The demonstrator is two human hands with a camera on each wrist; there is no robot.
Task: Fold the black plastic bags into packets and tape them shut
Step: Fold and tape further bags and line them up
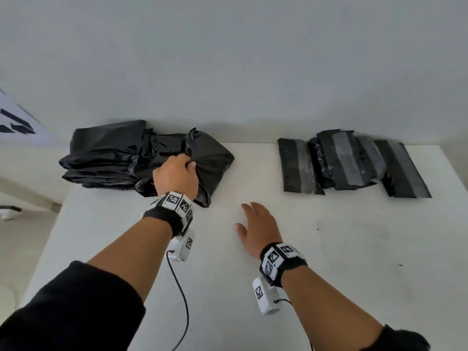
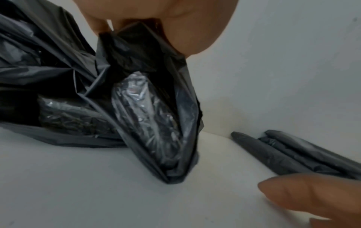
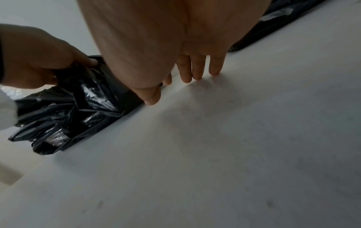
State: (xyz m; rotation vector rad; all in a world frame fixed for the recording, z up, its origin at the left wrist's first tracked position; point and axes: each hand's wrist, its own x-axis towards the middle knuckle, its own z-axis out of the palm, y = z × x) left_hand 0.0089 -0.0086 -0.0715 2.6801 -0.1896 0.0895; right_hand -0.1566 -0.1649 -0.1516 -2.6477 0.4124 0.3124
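A heap of loose black plastic bags (image 1: 106, 155) lies at the table's back left. My left hand (image 1: 177, 173) grips a bunched fold of the top bag (image 1: 212, 160), and the left wrist view shows that bag (image 2: 154, 123) hanging from my fingers (image 2: 191, 30) with its lower end on the table. My right hand (image 1: 255, 224) rests open on the white table, fingers (image 3: 197, 67) straight and touching the surface, holding nothing. Several folded black packets (image 1: 354, 163) with grey tape bands lie in a row at the back right.
The white table (image 1: 329, 249) butts against a pale wall at the back; its left edge drops off near the heap. A cable (image 1: 182, 295) hangs from the left wrist camera over the table's front part.
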